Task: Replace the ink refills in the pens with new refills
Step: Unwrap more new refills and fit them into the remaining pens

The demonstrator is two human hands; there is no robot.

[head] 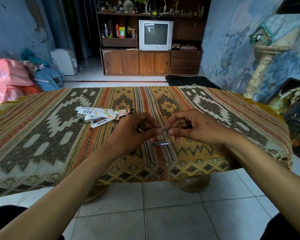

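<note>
Low table is covered by a striped woven cloth with diamond patterns. A loose pile of white refill packets sits toward the far left, and a short dark pen part lies near the middle.

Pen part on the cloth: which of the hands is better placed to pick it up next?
Probably the right hand: the pen part lies just below its fingertips. Both hands pinch a thin refill; the left hand sits slightly farther off.
</note>
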